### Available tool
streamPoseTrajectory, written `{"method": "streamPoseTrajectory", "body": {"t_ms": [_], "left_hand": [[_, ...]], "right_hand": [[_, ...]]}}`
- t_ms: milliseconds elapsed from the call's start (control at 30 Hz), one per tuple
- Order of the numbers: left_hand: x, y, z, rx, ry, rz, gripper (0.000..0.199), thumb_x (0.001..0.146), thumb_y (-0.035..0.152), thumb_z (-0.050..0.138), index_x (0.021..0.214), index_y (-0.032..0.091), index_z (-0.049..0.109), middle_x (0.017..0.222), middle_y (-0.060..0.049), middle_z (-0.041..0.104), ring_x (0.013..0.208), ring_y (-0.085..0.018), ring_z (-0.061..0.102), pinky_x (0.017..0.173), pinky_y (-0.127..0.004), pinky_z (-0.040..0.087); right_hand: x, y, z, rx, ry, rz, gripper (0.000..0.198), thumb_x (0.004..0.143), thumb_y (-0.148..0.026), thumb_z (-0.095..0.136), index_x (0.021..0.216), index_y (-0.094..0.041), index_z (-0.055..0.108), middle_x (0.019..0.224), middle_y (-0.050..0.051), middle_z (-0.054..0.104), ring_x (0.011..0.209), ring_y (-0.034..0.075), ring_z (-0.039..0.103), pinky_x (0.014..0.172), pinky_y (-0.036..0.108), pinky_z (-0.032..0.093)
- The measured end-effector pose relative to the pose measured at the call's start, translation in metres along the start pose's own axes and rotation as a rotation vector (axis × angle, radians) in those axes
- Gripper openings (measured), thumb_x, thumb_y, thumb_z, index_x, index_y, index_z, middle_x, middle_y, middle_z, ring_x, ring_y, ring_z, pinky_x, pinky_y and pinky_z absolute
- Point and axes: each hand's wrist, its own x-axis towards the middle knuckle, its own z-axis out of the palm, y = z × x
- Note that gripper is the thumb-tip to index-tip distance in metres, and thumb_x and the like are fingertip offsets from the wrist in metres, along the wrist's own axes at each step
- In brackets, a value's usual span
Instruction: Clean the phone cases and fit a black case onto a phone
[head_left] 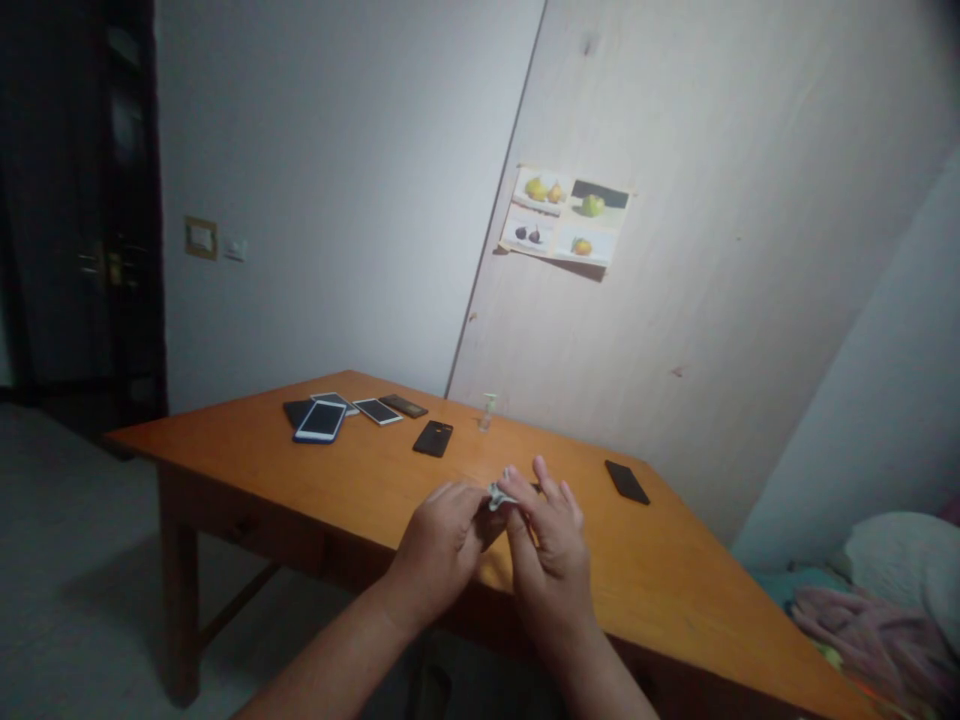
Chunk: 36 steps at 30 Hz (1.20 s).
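My left hand [442,535] is closed, fingers curled inward above the table's near edge; what it grips is mostly hidden. Against its fingertips, a small crumpled whitish cloth [498,494] shows between the two hands. My right hand [553,550] pinches this cloth with thumb and forefinger, while its other fingers stretch out. A small dark edge [537,488] peeks out behind the right fingers, too little to name. Beyond the hands, a black phone [433,438] and a small clear bottle [486,414] rest on the wooden table [360,490].
Several phones cluster at the table's far left, among them a blue-edged white phone [321,422] and another white phone [377,411]. To the right lies a black phone [627,482]. A fruit poster [566,220] hangs on the wall. Bedding [870,620] is at far right.
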Motion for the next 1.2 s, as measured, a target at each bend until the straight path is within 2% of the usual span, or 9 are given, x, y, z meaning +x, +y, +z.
{"method": "streamPoseTrajectory", "body": {"t_ms": [100, 267, 467, 567, 700, 900, 967, 1100, 1200], "left_hand": [[-0.002, -0.002, -0.002, -0.006, -0.003, 0.0, 0.016, 0.098, 0.022, 0.046, 0.093, 0.02, 0.061, 0.088, -0.005, 0.064, 0.084, -0.02, 0.057, 0.074, -0.031, 0.04], [-0.002, -0.003, -0.008, 0.011, 0.005, -0.035, 0.017, 0.099, 0.025, 0.046, 0.094, 0.021, 0.062, 0.089, -0.005, 0.064, 0.086, -0.02, 0.057, 0.077, -0.032, 0.041], [-0.003, 0.0, -0.002, -0.031, -0.054, -0.004, 0.016, 0.096, 0.02, 0.046, 0.092, 0.02, 0.062, 0.088, -0.006, 0.064, 0.085, -0.021, 0.057, 0.074, -0.031, 0.041], [-0.004, -0.001, -0.003, -0.092, -0.029, -0.053, 0.017, 0.097, 0.023, 0.046, 0.091, 0.02, 0.062, 0.087, -0.005, 0.063, 0.085, -0.02, 0.058, 0.076, -0.03, 0.042], [-0.005, -0.006, -0.005, -0.119, -0.009, -0.126, 0.019, 0.098, 0.026, 0.047, 0.093, 0.021, 0.064, 0.086, -0.004, 0.064, 0.086, -0.02, 0.059, 0.077, -0.03, 0.041], [-0.005, -0.005, 0.001, -0.265, -0.039, -0.172, 0.017, 0.095, 0.026, 0.051, 0.084, 0.02, 0.063, 0.083, -0.003, 0.064, 0.081, -0.018, 0.06, 0.074, -0.027, 0.042], [-0.004, -0.005, 0.0, -0.349, -0.027, -0.249, 0.017, 0.094, 0.029, 0.053, 0.086, 0.019, 0.065, 0.082, -0.003, 0.065, 0.079, -0.018, 0.061, 0.072, -0.027, 0.043], [-0.001, -0.009, -0.004, -0.498, 0.016, -0.387, 0.021, 0.092, 0.034, 0.055, 0.087, 0.018, 0.067, 0.078, -0.001, 0.066, 0.072, -0.016, 0.06, 0.066, -0.024, 0.044], [-0.001, -0.013, -0.003, -0.523, 0.048, -0.411, 0.022, 0.091, 0.035, 0.057, 0.088, 0.017, 0.068, 0.081, -0.001, 0.068, 0.073, -0.016, 0.061, 0.068, -0.024, 0.045]], "right_hand": [[0.001, 0.007, 0.001, -0.005, -0.005, 0.026, 0.025, 0.096, -0.034, 0.054, 0.116, -0.036, 0.069, 0.128, 0.002, 0.067, 0.14, 0.028, 0.041, 0.117, 0.063, 0.007], [0.007, 0.035, -0.002, 0.137, 0.005, 0.27, 0.026, 0.095, -0.043, 0.054, 0.105, -0.029, 0.074, 0.124, 0.007, 0.069, 0.141, 0.032, 0.039, 0.115, 0.066, 0.014], [0.003, 0.01, 0.002, 0.147, -0.068, 0.079, 0.025, 0.095, -0.038, 0.056, 0.114, -0.034, 0.071, 0.129, 0.005, 0.067, 0.134, 0.028, 0.049, 0.118, 0.061, 0.011], [0.008, 0.013, -0.001, 0.19, -0.078, 0.14, 0.024, 0.095, -0.04, 0.057, 0.112, -0.034, 0.072, 0.126, 0.005, 0.069, 0.13, 0.029, 0.054, 0.117, 0.063, 0.012], [0.007, 0.033, 0.003, 0.268, -0.036, 0.283, 0.026, 0.092, -0.047, 0.058, 0.104, -0.031, 0.075, 0.118, 0.006, 0.072, 0.126, 0.03, 0.057, 0.113, 0.063, 0.026], [0.0, 0.021, 0.013, 0.163, -0.052, 0.112, 0.026, 0.095, -0.039, 0.055, 0.116, -0.034, 0.07, 0.131, 0.005, 0.066, 0.13, 0.026, 0.054, 0.118, 0.057, 0.014], [0.002, 0.023, 0.013, 0.182, -0.034, 0.143, 0.027, 0.095, -0.04, 0.054, 0.115, -0.032, 0.07, 0.129, 0.005, 0.067, 0.127, 0.025, 0.056, 0.118, 0.055, 0.019], [0.003, 0.061, 0.01, 0.201, 0.06, 0.341, 0.035, 0.094, -0.047, 0.052, 0.107, -0.022, 0.072, 0.109, 0.01, 0.074, 0.107, 0.026, 0.066, 0.098, 0.044, 0.046], [-0.002, 0.104, 0.007, 0.119, 0.103, 0.446, 0.04, 0.091, -0.052, 0.052, 0.099, -0.019, 0.073, 0.098, 0.01, 0.075, 0.1, 0.027, 0.067, 0.091, 0.042, 0.048]]}}
